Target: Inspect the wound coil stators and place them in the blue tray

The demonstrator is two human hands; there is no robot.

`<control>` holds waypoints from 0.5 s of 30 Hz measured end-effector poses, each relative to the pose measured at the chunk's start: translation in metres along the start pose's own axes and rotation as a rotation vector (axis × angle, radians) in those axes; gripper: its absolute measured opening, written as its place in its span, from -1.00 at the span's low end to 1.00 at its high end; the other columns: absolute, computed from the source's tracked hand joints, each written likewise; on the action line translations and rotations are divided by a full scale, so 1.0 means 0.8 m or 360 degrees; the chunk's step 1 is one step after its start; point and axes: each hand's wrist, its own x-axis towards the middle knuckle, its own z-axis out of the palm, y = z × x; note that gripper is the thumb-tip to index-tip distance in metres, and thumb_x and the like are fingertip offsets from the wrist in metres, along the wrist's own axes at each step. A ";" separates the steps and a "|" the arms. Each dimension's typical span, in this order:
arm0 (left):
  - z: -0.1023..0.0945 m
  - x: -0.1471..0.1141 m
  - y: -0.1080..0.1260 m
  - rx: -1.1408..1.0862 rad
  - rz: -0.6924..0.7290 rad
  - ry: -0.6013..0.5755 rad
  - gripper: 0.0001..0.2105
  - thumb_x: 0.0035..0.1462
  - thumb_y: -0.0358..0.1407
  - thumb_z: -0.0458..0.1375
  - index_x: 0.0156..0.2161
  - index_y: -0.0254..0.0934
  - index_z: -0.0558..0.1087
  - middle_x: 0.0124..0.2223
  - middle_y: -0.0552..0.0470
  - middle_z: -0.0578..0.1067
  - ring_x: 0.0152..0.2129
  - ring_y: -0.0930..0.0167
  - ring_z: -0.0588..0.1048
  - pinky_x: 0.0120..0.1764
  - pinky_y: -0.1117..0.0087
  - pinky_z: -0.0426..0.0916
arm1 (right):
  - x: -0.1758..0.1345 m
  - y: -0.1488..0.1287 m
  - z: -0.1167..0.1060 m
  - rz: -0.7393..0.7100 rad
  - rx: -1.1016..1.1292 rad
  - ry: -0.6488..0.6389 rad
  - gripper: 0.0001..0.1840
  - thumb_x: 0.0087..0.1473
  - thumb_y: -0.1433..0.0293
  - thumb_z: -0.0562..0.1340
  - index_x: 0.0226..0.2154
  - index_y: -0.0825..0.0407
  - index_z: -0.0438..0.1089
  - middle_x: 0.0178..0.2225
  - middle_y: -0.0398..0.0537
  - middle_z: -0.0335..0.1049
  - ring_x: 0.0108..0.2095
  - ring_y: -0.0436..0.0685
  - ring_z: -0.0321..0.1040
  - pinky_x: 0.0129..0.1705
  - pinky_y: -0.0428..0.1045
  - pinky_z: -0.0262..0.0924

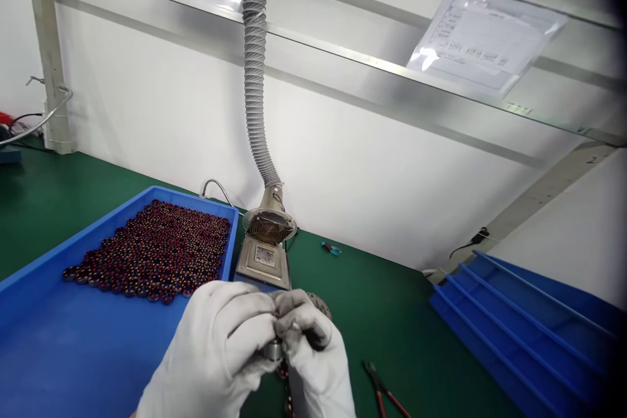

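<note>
White gloves cover both of my hands, which meet in the lower middle of the head view. My left hand (223, 333) is closed, its fingers curled around a small silvery cylindrical metal part (273, 349). Pressed against it, my right hand (318, 353) is closed too, with the fingertips pinched at the top of that part. The gloved fingers hide most of what lies between them; whether the right fingers grip a further piece cannot be seen. Several small dark round pieces with red glints (289, 398) show below the hands. A grey ribbed round object (319, 305) peeks out behind the right fingers.
A blue tray (49, 379) at left holds many small dark round pieces (161, 248) with red and gold glints. Beyond the hands stands a metal-topped device (264, 261) under a grey exhaust hose (255, 78). Red-handled pliers (379, 388) and stacked blue trays (519, 333) lie right.
</note>
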 end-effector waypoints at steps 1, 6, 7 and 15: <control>-0.001 0.001 0.000 0.0043 0.0013 -0.0006 -0.90 0.19 -0.43 0.00 -0.21 -0.33 0.33 -0.18 -0.06 0.44 -0.22 0.30 0.37 -0.19 0.24 0.30 | -0.001 0.003 0.000 0.0058 0.0172 0.0082 -0.76 -0.20 0.21 0.36 -0.67 -0.04 0.37 -0.60 -0.15 0.27 -0.51 0.05 0.28 -0.37 0.00 0.29; -0.008 -0.002 -0.006 0.0176 -0.0033 -0.0025 -0.86 0.16 -0.49 0.00 -0.18 -0.36 0.33 -0.15 -0.04 0.42 -0.17 0.29 0.33 -0.15 0.22 0.22 | 0.000 0.017 -0.005 0.0216 0.0317 0.0280 -0.83 -0.15 0.20 0.32 -0.43 -0.10 0.44 -0.39 -0.10 0.45 -0.32 0.11 0.39 -0.17 0.08 0.29; -0.008 -0.003 -0.006 0.0201 -0.0037 -0.0016 -0.86 0.15 -0.49 0.01 -0.17 -0.37 0.33 -0.13 -0.05 0.42 -0.16 0.28 0.32 -0.13 0.20 0.21 | 0.000 0.022 -0.004 0.0237 0.0244 0.0234 -0.81 -0.15 0.21 0.31 -0.41 -0.09 0.45 -0.38 -0.07 0.46 -0.33 0.14 0.41 -0.20 0.10 0.31; -0.004 -0.002 -0.005 -0.0275 -0.0271 -0.0129 -0.74 0.20 -0.44 -0.03 -0.01 -0.21 0.25 -0.08 0.02 0.38 -0.20 0.37 0.36 -0.18 0.32 0.27 | -0.022 0.033 0.008 0.0425 0.0215 0.0081 -0.68 -0.13 0.17 0.28 -0.27 -0.07 0.43 -0.31 -0.03 0.48 -0.29 0.18 0.43 -0.26 0.10 0.35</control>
